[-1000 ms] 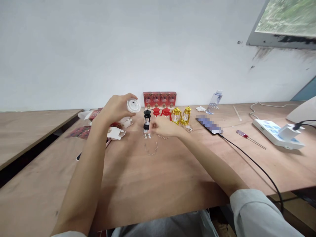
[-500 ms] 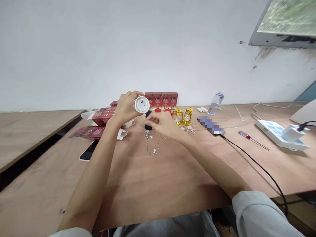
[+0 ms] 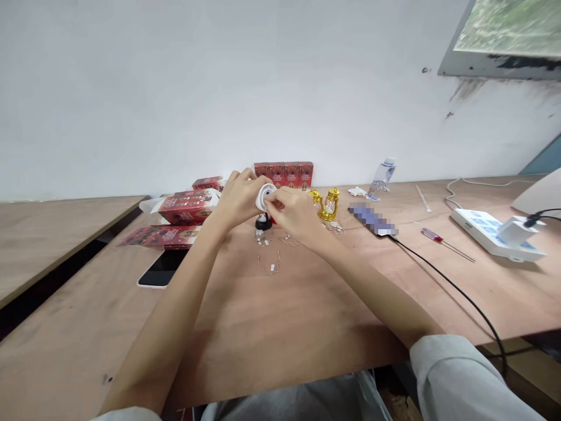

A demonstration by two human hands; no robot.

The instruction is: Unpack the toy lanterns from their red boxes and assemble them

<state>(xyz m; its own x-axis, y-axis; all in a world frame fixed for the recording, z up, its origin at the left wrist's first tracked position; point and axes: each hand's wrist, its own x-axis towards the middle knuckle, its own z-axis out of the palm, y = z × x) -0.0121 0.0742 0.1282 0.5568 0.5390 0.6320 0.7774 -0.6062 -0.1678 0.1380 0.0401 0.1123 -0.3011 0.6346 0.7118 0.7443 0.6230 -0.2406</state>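
Note:
Held up over the table is a round white cup-like part (image 3: 265, 196), its round face turned toward me. My left hand (image 3: 240, 196) grips it from the left. My right hand (image 3: 293, 211) is pinched at its right edge; anything small between those fingertips is hidden. Just below stands a small lantern with a black base (image 3: 263, 222), mostly covered by my hands. Bent metal wires with a small white piece (image 3: 272, 267) lie in front, and more small parts (image 3: 335, 227) lie to the right. Two gold lanterns (image 3: 329, 204) stand right of my right hand.
Red boxes stand at the wall (image 3: 284, 174) and lie at the left (image 3: 188, 206). A phone (image 3: 160, 270) lies below them. To the right are a bottle (image 3: 382, 178), a cabled phone (image 3: 371, 218), a screwdriver (image 3: 447, 244) and a power strip (image 3: 495, 234).
The white part has moved right and slightly down with my left hand, turning somewhat. My right hand has come up from beside the black-based lantern to the part's edge.

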